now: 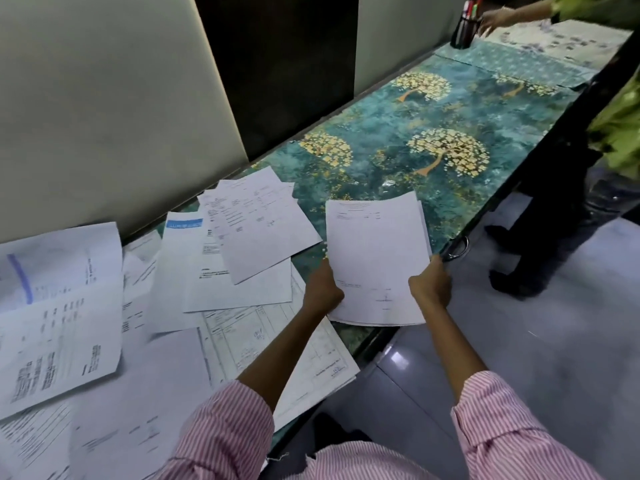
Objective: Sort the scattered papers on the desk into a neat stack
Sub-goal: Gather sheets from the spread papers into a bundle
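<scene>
Desk (398,109): long, under a teal cover printed with gold trees; backed by pale wall panels (86,98); grey floor (554,341) alongside.
Scattered papers (166,299): spread overlapping across the near left of the desk, at all angles; printed forms, one with a blue header; a few overhanging the front edge.
Held sheaf (375,258): several white sheets, roughly squared, lifted above the desk's front edge, just right of the scattered papers.
Sheaf handling, judged: light, limp, prone to sagging and fanning; slick sheet on sheet; easily creased. Best taken at opposite side edges, low down, then tapped square on the desk.
Left hand (320,289): clamped on the sheaf's lower left edge, fingers curled.
Right hand (431,285): gripping the sheaf's right edge.
Pen holder (465,27): dark, at the far end, well apart; another person's hand (491,19) just beside it.
</scene>
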